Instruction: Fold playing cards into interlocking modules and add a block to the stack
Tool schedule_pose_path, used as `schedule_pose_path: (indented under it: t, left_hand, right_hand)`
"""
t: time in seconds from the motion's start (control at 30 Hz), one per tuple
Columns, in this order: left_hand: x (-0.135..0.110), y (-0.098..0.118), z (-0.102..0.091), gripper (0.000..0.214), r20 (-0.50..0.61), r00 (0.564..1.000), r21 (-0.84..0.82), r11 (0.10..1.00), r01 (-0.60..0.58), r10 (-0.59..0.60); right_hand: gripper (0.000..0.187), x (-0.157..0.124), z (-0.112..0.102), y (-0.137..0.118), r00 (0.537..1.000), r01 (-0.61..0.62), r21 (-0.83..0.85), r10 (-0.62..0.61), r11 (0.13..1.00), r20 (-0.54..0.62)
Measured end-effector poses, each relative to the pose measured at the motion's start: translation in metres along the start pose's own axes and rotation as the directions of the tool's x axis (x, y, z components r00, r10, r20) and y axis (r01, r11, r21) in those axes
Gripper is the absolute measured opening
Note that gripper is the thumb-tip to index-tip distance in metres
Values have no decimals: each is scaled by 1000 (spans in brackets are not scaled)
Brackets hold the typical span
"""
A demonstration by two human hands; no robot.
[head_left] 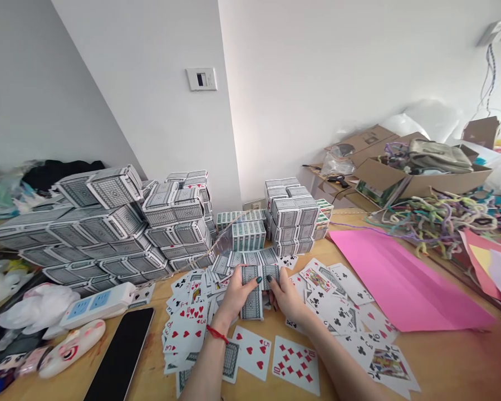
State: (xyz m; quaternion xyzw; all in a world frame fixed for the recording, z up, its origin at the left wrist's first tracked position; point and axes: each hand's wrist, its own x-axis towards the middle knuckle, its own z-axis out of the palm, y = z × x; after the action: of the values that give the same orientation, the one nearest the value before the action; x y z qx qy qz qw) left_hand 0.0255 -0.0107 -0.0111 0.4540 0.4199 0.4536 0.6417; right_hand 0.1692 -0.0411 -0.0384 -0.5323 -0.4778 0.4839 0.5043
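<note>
Both my hands meet at the middle of the wooden table [442, 362] over a mess of loose playing cards [338, 312]. My left hand [236, 295], with a red string on its wrist, and my right hand [286, 295] are each closed on a small stack of face-down cards [253, 298] with a grey patterned back, held upright between them. Face-up cards lie all around: hearts [187, 334] to the left, a ten of diamonds [296, 362] near my right forearm, clubs to the right.
Stacks of boxed card decks [108, 234] rise at the back left and centre [292, 217]. A black phone [121, 356], a white power strip [98, 303] and soft toys lie at the left. Pink paper [401, 278], coloured cords [434, 217] and cardboard boxes [401, 178] fill the right.
</note>
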Motion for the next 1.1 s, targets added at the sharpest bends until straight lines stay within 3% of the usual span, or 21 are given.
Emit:
schedule_pose_path:
  t: [0.1, 0.23, 0.33, 0.43, 0.5, 0.67, 0.77, 0.87, 1.0, 1.1]
  left_hand:
    - [3, 1, -1, 35, 62, 998, 40, 999, 11, -13]
    - [7, 0, -2, 36, -3, 1000, 106, 994, -15, 15]
    - [8, 1, -3, 35, -31, 998, 137, 990, -42, 47]
    - [8, 4, -4, 39, -84, 996, 123, 992, -23, 33]
    - [8, 5, -6, 41, -106, 994, 89, 996, 11, -1]
    - [10, 4, -8, 40, -96, 993, -3, 998, 65, -65]
    - [11, 3, -7, 37, -82, 994, -24, 997, 75, -77]
    - [10, 4, -6, 36, -80, 993, -21, 996, 88, -89]
    - [10, 5, -7, 36, -49, 997, 8, 998, 66, -66]
    - [10, 4, -8, 37, -37, 998, 21, 999, 48, -47]
  right_hand:
    - [26, 0, 1, -1, 1000, -10, 35, 9, 999, 24]
    - [27, 0, 2, 0, 999, -19, 81, 16, 997, 36]
    - [31, 1, -2, -6, 989, -75, 122, 58, 990, 138]
    - [35, 4, -17, -22, 974, -77, -31, 82, 997, 210]
    - [35, 7, -33, -33, 990, -36, -216, 65, 976, 128]
    - [26, 9, -77, -47, 994, -83, -686, 106, 723, -8]
    - [38, 4, -97, -46, 983, -110, -882, 184, 459, -27]
    - [51, 1, -112, -43, 965, -186, -958, 225, 219, -136]
    - [54, 8, -124, -35, 944, -292, -947, 202, 133, -262]
    - [46, 14, -124, -27, 944, -301, -939, 190, 169, -269]
